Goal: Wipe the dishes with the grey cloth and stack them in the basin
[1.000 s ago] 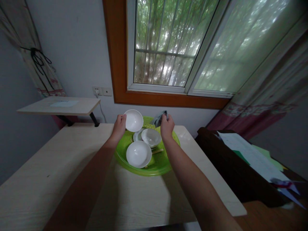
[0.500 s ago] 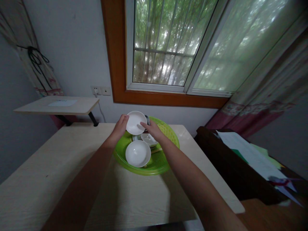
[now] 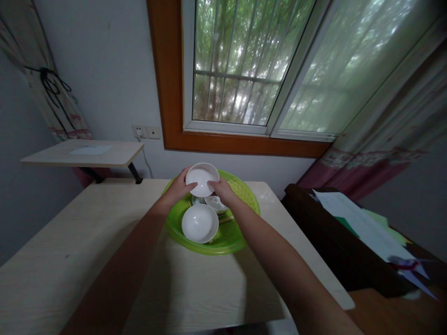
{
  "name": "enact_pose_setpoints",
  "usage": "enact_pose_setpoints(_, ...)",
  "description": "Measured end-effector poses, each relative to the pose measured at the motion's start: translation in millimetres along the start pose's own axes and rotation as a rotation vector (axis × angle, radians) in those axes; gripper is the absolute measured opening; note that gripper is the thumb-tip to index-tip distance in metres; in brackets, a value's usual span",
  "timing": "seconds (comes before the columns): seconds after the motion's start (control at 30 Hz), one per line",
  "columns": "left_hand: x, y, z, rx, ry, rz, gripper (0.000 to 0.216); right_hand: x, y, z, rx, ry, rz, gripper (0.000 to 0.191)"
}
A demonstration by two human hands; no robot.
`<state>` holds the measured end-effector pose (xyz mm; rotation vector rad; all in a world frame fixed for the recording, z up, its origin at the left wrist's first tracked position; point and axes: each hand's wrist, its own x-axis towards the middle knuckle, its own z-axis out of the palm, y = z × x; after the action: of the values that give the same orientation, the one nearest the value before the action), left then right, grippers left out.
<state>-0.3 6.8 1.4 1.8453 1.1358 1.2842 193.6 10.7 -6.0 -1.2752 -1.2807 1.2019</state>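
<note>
Head view: held bowl (image 3: 202,176), white and glossy; rim round.

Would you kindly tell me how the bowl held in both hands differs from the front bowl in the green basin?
The held bowl is gripped by the left hand and right hand; no hand touches the front bowl. The held bowl is up over the green basin, while the front bowl rests inside it. Both are white and round.

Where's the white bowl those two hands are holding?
In the head view, the white bowl is just left of the picture's middle, held between the left hand and the right hand, at the far side of the green basin.
</note>
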Motion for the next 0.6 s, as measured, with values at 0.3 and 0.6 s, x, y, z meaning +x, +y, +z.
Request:
enact_pose_setpoints(0.3,-4.5,1.3,2.5,0.17,0.03,-0.062,0.061,7.5,5.9,-8.9,-0.669,0.128,-0.242,0.025)
enact_pose_setpoints(0.6,-10.0,12.9,3.6,0.397,-0.015,0.082,0.066,-6.8,-9.6,-8.5,-0.977,0.136,-0.382,0.029)
